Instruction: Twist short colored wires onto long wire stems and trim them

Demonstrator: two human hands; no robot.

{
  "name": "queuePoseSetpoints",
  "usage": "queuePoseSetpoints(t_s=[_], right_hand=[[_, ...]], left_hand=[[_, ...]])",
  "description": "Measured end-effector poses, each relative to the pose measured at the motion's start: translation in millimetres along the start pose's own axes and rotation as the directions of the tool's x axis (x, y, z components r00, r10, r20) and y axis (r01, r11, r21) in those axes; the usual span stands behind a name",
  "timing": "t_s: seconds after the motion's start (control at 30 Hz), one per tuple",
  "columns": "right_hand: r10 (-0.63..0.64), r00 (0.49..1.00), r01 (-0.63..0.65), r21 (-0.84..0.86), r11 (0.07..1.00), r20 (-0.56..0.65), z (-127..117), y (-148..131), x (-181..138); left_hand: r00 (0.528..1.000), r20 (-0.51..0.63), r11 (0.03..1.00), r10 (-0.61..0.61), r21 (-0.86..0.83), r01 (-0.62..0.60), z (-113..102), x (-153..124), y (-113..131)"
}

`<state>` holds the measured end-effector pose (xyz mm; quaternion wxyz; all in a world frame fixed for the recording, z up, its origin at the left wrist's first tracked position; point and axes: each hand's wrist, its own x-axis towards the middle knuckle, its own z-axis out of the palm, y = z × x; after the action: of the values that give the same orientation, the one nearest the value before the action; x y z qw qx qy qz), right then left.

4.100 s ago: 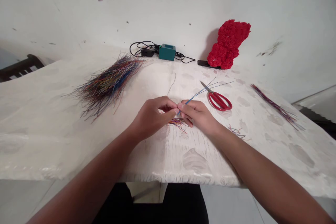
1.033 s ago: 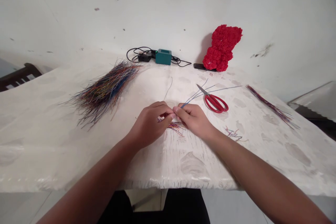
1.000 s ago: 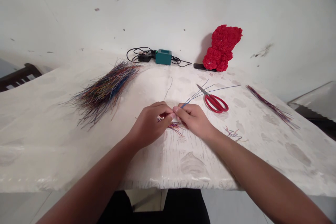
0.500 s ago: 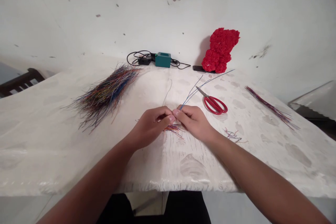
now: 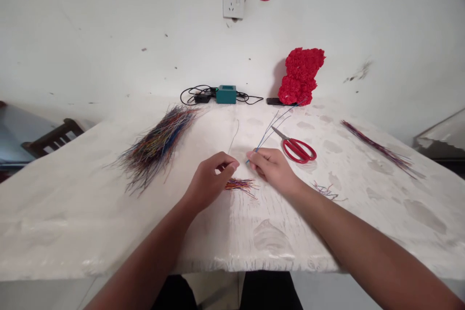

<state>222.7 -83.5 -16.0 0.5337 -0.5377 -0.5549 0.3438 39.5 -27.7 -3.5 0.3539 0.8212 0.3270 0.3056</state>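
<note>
Between the thumb and fingers of my right hand (image 5: 274,168) are a few thin blue wires (image 5: 264,137), fanning up and away, with a short end poking out below the fingertips. My left hand (image 5: 210,177) is a little to the left, thumb and forefinger pinched; whatever is in that pinch is too small to make out. A thin grey wire (image 5: 237,131) curves up from behind the left hand. Below the fingertips, a small bundle of orange and purple wires (image 5: 243,185) lies on the table, partly covered by the left hand. Red-handled scissors (image 5: 301,151) rest beside the right hand.
At left lies a large heap of coloured wires (image 5: 160,145). A thin wire bundle (image 5: 378,146) and short clippings (image 5: 325,191) are at right. Along the wall stand a teal box (image 5: 226,95) with black cables, a dark flat object (image 5: 274,101) and a red flower figure (image 5: 301,75).
My hands have separated slightly, opening a small gap between the fingertips. The blue wires stay in the right hand, their lower end now showing. The camera view has tilted up a little.
</note>
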Motion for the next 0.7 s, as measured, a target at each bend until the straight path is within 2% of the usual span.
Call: queuePoseSetpoints(t_s=[0.07,0.13,0.23,0.3,0.5,0.7], right_hand=[[0.004,0.997,-0.002,0.019,1.0,-0.081,-3,0,2],[0.012,0.991,-0.01,0.015,1.0,-0.133,-6,-1,4],[0.012,0.988,-0.011,0.011,1.0,-0.155,-8,-1,4],[0.011,0.988,-0.01,0.005,1.0,-0.155,-8,-1,5],[0.005,0.99,-0.007,-0.012,1.0,-0.143,-7,1,6],[-0.005,0.992,0.004,-0.006,1.0,-0.128,-7,-2,5]], left_hand=[[0.998,-0.06,0.997,-0.024,0.069,0.028,-4,5,-4],[0.997,-0.07,0.977,-0.044,0.206,0.057,-8,13,-8],[0.998,-0.02,0.869,-0.065,0.49,0.066,-15,26,-14],[0.997,0.012,0.792,-0.079,0.608,0.055,-19,35,-16],[0.984,0.114,0.677,-0.141,0.736,0.012,-19,52,-17],[0.981,0.141,0.65,-0.134,0.76,-0.02,-17,52,-14]])
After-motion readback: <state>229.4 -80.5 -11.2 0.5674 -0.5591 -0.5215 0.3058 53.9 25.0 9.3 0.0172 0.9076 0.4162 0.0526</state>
